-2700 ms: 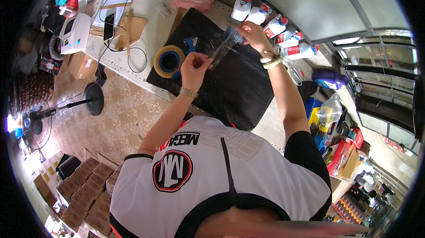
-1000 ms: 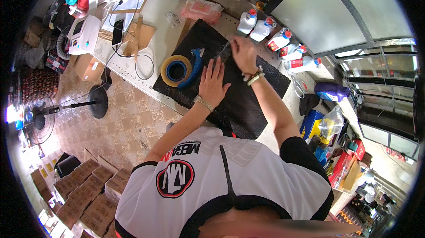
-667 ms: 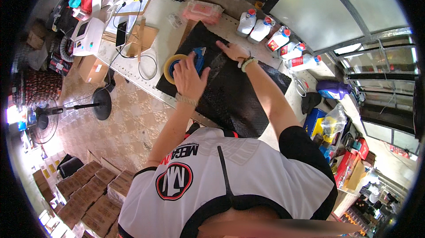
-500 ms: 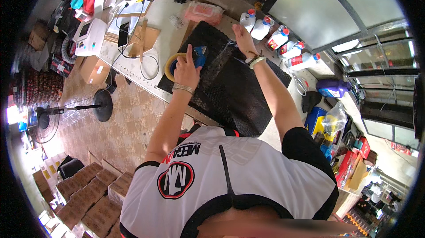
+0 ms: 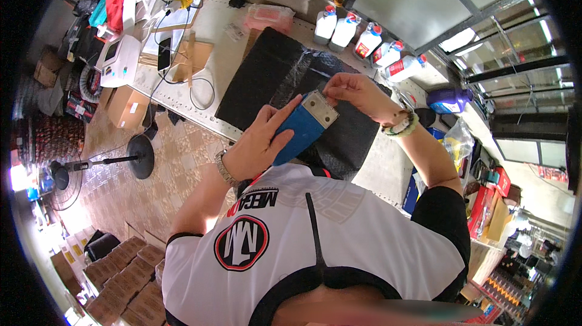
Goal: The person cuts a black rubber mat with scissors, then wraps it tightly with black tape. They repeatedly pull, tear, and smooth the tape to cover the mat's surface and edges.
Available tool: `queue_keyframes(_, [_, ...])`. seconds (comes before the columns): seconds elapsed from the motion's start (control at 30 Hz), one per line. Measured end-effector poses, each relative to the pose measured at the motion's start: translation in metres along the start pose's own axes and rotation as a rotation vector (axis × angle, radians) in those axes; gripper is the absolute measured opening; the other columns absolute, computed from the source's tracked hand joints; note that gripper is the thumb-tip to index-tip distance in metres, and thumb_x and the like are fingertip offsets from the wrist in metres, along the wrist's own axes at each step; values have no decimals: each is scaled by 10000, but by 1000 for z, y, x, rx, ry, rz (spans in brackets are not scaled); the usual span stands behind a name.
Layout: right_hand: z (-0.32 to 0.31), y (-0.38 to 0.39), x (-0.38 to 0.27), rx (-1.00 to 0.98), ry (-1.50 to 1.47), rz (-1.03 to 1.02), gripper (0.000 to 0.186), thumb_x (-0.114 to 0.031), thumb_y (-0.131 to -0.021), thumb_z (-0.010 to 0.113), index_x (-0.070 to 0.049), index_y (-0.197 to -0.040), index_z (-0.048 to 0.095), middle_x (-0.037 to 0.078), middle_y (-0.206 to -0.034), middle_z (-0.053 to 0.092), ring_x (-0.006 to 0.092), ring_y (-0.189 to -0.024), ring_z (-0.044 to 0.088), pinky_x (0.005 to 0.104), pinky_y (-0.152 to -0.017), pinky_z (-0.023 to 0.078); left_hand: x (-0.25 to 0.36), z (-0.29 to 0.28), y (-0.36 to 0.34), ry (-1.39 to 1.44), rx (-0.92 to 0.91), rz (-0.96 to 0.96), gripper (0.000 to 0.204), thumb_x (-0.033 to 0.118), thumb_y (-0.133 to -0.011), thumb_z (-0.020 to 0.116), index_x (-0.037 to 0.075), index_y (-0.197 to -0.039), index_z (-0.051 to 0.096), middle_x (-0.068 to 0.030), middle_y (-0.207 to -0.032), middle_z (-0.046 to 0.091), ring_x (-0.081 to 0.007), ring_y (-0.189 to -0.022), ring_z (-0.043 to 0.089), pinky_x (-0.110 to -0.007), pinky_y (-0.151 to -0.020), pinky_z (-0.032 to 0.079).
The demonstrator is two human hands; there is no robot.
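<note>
My left hand [image 5: 256, 143] is wrapped round a blue tape dispenser [image 5: 299, 135], held up close to my shirt. Its metal end with a toothed edge points away from me, to the right. Fingertips of my right hand [image 5: 362, 97] are pinched together just beside that toothed edge; whatever lies between them is too small to make out. Beneath both hands a flat parcel in black bubble wrap [image 5: 251, 77] lies on the white table [image 5: 209, 16], with a shiny strip of clear tape [image 5: 291, 77] across it.
Several white bottles with red caps [image 5: 368, 41] stand along the table's back right, near a purple jug [image 5: 448, 100]. At the left are a phone [image 5: 164, 54], cardboard pieces [image 5: 197, 59], loose cables and a white label printer [image 5: 119, 62]. A fan [image 5: 140, 156] stands beyond the left edge.
My left hand has lifted the tape dispenser off the parcel and turned it toward me. My right hand has gone from lying flat on the wrap to a pinch by the toothed edge.
</note>
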State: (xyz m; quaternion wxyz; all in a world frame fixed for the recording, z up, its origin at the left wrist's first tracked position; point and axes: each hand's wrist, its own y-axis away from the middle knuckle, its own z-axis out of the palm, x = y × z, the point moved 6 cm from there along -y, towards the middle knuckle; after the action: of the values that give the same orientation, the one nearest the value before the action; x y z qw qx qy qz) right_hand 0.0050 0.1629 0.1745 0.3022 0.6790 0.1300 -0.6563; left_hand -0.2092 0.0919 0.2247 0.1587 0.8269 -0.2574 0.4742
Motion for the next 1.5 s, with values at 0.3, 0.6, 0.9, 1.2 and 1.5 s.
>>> queue_keyframes(0.3, [-54,22,-39,473,194,-141,204,-189,-887,691,-24,-1006,697,72,-896,710,139,-854,662,280,-802,533,-74,-15,-12,-359,157,-63,611,265,-939,565,237,-1497,318,-229,-1081,476,-392,-1027,523,-433,-898,448])
queue_keyframes(0.6, [108,-6,-64,759,858,-831,43,-39,-837,674,-27,-875,687,102,-768,671,243,-692,648,389,-921,506,-154,-1,-156,-790,488,-259,606,330,-897,607,333,-1455,372,-200,-1191,493,-377,-1057,531,-464,-872,465])
queue_keyframes(0.9, [36,20,-4,427,-797,-390,145,-180,-922,544,-80,-818,554,-7,-762,514,123,-733,511,381,-984,382,-161,60,-136,-535,706,-5,544,352,-949,540,98,-1414,416,-190,-1368,439,-378,-1199,443,-488,-995,359])
queue_keyframes(1.2, [30,65,21,216,-1473,-347,180,-286,-862,583,-132,-807,507,-35,-742,448,108,-699,482,385,-1051,295,-163,188,-35,317,640,-260,472,170,-896,654,98,-1332,488,-88,-1297,481,-206,-1073,523,-328,-902,469])
queue_keyframes(1.5, [127,-27,113,-230,-1666,200,260,-352,-895,576,-121,-785,528,-26,-715,432,126,-674,464,406,-985,369,-179,159,22,2189,157,53,284,231,-934,528,54,-1143,603,-47,-1108,646,-201,-1051,584,-351,-998,408])
